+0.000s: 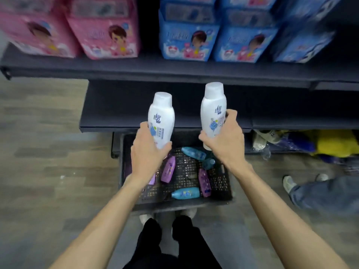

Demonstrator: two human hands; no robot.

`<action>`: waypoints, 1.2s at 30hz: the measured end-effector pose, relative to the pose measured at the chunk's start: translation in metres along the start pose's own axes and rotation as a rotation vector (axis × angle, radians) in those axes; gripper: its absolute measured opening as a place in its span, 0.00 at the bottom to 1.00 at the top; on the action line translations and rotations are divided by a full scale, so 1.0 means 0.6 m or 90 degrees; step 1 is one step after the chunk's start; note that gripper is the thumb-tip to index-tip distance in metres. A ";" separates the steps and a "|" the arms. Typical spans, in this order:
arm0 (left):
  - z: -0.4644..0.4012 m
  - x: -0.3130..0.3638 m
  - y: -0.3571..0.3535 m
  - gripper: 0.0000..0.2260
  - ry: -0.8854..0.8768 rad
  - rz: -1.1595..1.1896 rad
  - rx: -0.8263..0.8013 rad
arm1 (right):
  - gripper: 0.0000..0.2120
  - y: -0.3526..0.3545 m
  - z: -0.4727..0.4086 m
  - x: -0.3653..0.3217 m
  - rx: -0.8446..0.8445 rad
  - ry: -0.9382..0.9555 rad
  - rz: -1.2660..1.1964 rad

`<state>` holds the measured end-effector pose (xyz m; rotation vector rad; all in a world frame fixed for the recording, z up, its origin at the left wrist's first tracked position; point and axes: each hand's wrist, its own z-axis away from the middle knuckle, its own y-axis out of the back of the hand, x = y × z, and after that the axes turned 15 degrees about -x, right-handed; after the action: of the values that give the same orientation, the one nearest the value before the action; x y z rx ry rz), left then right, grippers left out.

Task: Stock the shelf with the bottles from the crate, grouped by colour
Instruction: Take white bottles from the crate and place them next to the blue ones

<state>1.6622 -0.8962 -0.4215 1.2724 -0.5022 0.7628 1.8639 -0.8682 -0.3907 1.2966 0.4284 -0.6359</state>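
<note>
Your left hand (148, 150) and right hand (223, 138) each grip a white bottle (161, 121); shelf (120, 107) looks bare, purple bottles (168, 168) and blue bottles (185, 193) remain in crate (223, 183).

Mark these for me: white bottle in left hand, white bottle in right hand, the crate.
left-hand white bottle (162, 121): head view, on its label.
right-hand white bottle (212, 109): head view, on its upper body.
crate (186, 203): head view, on its near rim.

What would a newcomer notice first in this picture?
Two white bottles held upright at the centre, one in the left hand and one in the right hand, before an empty dark shelf. Below them, purple and blue bottles lie in a black crate; above, pink packs and blue packs fill the upper shelf.
</note>
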 end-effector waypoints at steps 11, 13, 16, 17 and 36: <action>0.019 0.215 0.198 0.27 -0.241 0.010 0.160 | 0.33 0.185 0.031 -0.216 0.185 0.194 -0.040; 0.023 0.249 0.231 0.26 -0.284 0.006 0.197 | 0.33 0.222 0.035 -0.249 0.220 0.234 -0.035; 0.023 0.297 0.279 0.27 -0.325 -0.003 0.237 | 0.32 0.273 0.035 -0.297 0.259 0.274 -0.037; 0.021 0.316 0.296 0.27 -0.338 0.001 0.248 | 0.32 0.293 0.035 -0.312 0.268 0.285 -0.037; -0.097 0.567 0.438 0.26 -0.319 0.047 0.351 | 0.29 0.459 -0.111 -0.515 0.291 0.315 -0.106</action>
<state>1.6866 -0.7343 -0.0197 1.9903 -0.7754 0.6619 1.8125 -0.7054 -0.0078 1.8787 0.8370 -0.5649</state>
